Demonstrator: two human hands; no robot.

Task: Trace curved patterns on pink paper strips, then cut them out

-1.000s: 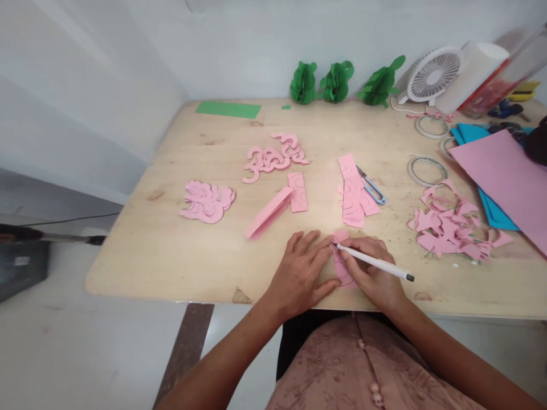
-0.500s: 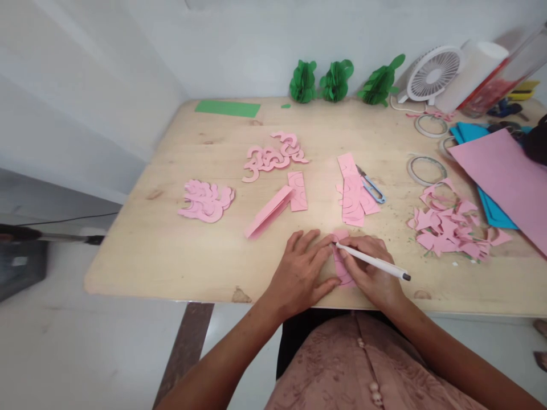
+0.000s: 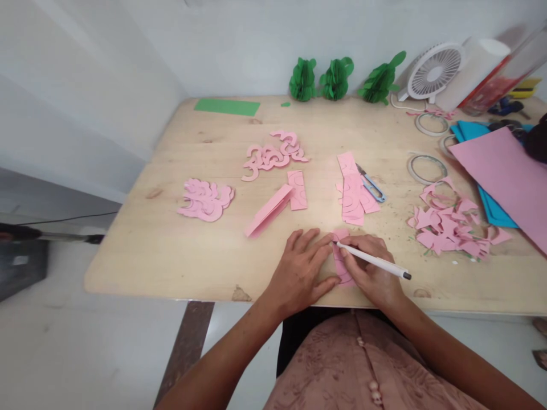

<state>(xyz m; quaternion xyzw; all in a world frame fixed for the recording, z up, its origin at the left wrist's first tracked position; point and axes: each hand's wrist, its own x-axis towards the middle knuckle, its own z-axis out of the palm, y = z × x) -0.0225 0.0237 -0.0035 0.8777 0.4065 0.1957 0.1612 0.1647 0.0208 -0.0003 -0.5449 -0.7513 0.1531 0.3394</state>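
Note:
A small strip of pink paper (image 3: 341, 263) with drawn curved lines lies near the table's front edge, partly covered by both hands. My left hand (image 3: 301, 265) rests flat with fingers stretched out, its fingertips and thumb at the strip's left side. Pinched in my right hand (image 3: 374, 266) is a white pen (image 3: 376, 261), its tip against the upper part of the strip. Beyond them lie more marked pink strips (image 3: 352, 196) and blue-handled thread snips (image 3: 371, 185). A folded pink piece (image 3: 269, 210) leans by another marked strip (image 3: 298, 191).
Cut pink curves (image 3: 269, 158) and a stack of pink scalloped shapes (image 3: 207, 200) lie left. Pink scraps (image 3: 453, 228), tape rolls (image 3: 427, 169) and pink sheets (image 3: 506, 171) over blue ones are right. Green paper figures (image 3: 335, 80) and a white fan (image 3: 435, 71) stand at the back.
The pen and right hand have shifted only very slightly at the strip. My left hand keeps its place, and the other things lie as before.

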